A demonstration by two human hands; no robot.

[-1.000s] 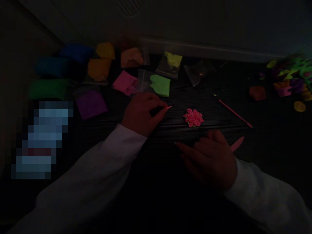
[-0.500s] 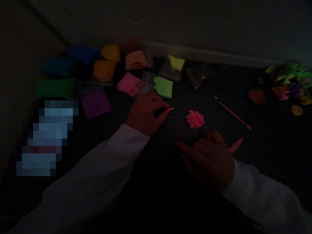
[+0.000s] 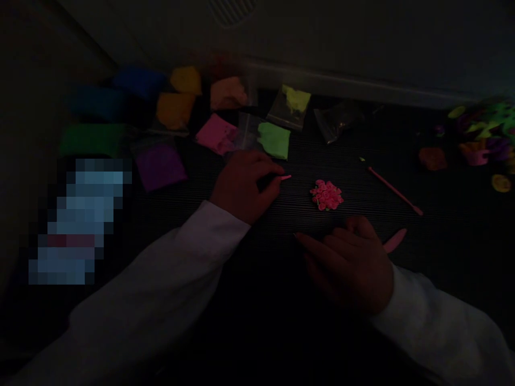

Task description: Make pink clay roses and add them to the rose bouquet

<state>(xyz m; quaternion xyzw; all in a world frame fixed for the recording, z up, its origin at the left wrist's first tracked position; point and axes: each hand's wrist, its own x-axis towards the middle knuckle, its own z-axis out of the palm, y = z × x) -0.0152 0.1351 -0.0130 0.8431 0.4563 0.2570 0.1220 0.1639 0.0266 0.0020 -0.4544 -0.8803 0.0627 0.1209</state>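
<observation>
My left hand (image 3: 245, 185) pinches a small thin strip of pink clay (image 3: 286, 177) between thumb and fingertips, and the strip's end points right. Just beyond it, on the dark ridged surface, lies a cluster of tiny pink clay roses (image 3: 326, 195) with bits of green at its edge. My right hand (image 3: 350, 262) rests below the cluster, index finger stretched toward the left and the other fingers bent. Nothing shows in it, though its palm side is hidden. A pink clay knife (image 3: 396, 240) sticks out from behind this hand, partly covered by it.
Bagged clay lies along the back: pink (image 3: 217, 134), light green (image 3: 274, 140), yellow (image 3: 296, 99), purple (image 3: 161, 165). A thin pink tool (image 3: 395, 190) and a brown-orange lump (image 3: 432, 158) are at right, near colourful clay pieces (image 3: 488, 128). A blurred-out bright screen (image 3: 80, 214) stands left. The scene is very dark.
The camera view has shifted slightly, so everything appears a little farther right. Both hands keep nearly the same pose, and the pink strip is still in my left fingertips.
</observation>
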